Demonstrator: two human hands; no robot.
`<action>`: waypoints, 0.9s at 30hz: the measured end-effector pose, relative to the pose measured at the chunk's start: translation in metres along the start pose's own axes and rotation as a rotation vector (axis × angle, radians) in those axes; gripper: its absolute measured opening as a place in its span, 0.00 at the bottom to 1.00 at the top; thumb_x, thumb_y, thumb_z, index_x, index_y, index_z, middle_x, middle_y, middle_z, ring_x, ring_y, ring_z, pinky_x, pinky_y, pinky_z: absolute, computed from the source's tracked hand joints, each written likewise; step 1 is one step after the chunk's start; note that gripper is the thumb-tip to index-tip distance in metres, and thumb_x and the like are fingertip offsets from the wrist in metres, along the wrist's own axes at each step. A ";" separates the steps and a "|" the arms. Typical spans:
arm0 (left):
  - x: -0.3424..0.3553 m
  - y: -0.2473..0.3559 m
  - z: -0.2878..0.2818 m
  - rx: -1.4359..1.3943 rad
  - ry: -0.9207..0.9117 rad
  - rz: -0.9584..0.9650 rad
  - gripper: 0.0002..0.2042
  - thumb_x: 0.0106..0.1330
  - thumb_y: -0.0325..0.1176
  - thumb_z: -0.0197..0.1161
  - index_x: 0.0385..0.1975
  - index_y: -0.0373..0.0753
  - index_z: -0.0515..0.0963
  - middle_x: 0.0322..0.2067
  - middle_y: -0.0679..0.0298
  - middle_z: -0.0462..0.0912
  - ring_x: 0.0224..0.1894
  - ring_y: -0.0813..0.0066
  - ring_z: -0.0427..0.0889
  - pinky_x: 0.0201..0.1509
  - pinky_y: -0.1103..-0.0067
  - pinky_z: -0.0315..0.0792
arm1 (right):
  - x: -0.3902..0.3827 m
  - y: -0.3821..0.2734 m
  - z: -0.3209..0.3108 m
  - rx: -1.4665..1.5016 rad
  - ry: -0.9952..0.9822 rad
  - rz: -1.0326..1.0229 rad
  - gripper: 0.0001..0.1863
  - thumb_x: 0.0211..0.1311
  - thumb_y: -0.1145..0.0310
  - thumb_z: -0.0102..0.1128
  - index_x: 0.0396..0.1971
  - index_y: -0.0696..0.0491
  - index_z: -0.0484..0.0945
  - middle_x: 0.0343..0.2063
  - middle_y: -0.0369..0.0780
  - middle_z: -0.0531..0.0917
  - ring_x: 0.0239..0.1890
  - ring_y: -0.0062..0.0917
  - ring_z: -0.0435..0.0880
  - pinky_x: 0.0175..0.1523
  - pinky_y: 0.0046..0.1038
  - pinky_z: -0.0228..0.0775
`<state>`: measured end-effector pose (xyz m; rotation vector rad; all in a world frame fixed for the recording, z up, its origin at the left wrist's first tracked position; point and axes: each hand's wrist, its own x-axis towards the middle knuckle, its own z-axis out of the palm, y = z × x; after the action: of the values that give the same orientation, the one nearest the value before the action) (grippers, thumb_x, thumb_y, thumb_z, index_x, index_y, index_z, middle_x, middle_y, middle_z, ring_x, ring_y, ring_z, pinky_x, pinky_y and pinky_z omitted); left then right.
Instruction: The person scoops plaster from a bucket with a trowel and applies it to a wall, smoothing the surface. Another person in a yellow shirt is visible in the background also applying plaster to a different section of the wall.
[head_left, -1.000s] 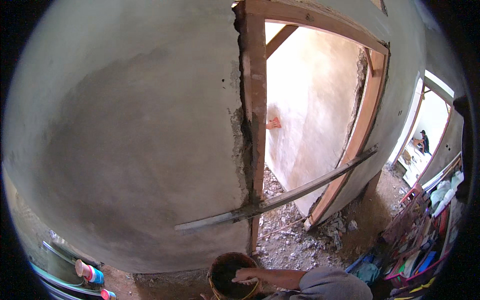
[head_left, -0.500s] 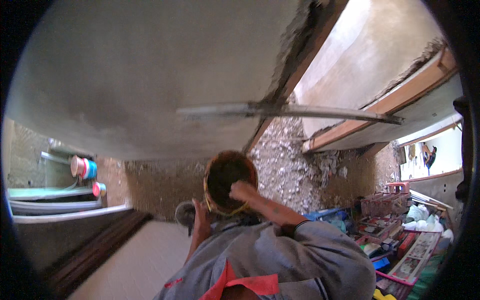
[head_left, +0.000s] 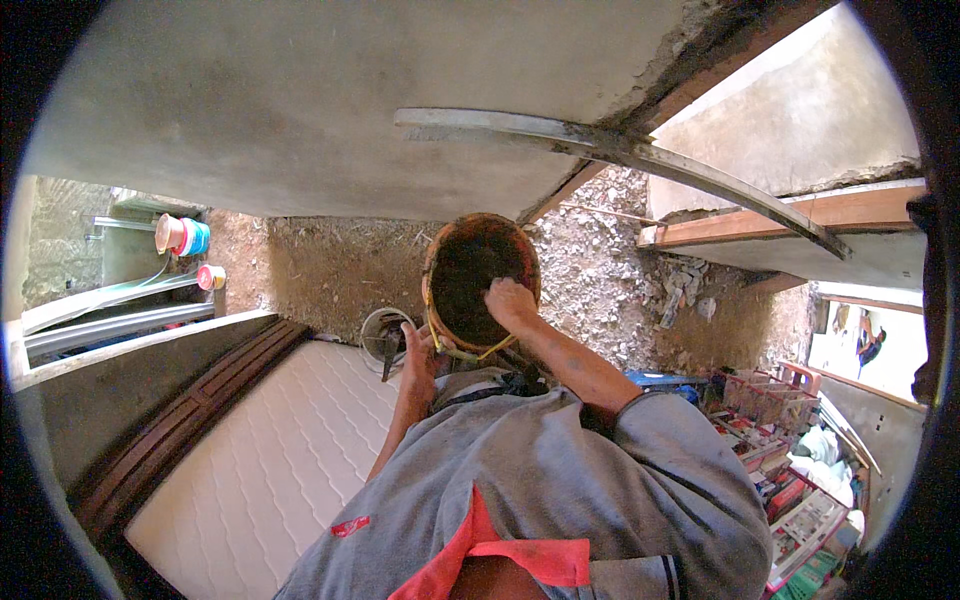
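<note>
A round bucket (head_left: pixel 432 262) with a dirty, brownish rim and a yellow handle is in front of me, its dark inside facing up. My left hand (head_left: pixel 420 360) is at the bucket's near left rim by the handle, its fingers gripping there and its thumb stretched out. Over the bucket's mouth, my right hand (head_left: pixel 513 305) is closed in a fist; what it holds is hidden against the dark inside. Just left of my left hand stands a smaller whitish pail (head_left: pixel 372 330). A dark, narrow piece (head_left: pixel 390 362) shows between that pail and my hand; its kind is unclear.
A large grey wall panel (head_left: pixel 300 110) stands ahead, with a long curved bar (head_left: pixel 560 132) across it. Rubble (head_left: pixel 590 270) covers ground on the right. A pale quilted mattress (head_left: pixel 270 450) lies at left; crates (head_left: pixel 765 400) stand at right. A distant person (head_left: pixel 870 342) is far right.
The view has tilted, so the bucket, pail and both hands sit higher in it and more mattress shows. Both hands keep about the same places at the bucket.
</note>
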<state>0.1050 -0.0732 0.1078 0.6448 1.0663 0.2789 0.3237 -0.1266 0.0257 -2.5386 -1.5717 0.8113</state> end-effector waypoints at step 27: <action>0.058 0.001 -0.037 -0.007 -0.151 0.048 0.50 0.63 0.80 0.29 0.60 0.36 0.74 0.51 0.61 0.81 0.49 0.62 0.74 0.57 0.64 0.66 | -0.106 0.013 -0.267 1.523 1.427 0.091 0.17 0.70 0.62 0.59 0.49 0.55 0.67 0.33 0.39 0.76 0.23 0.22 0.77 0.26 0.26 0.73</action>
<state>0.1001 -0.0293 0.0546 0.6751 0.9060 0.2719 0.4194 -0.1618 0.2948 -1.2163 -0.0953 -0.0680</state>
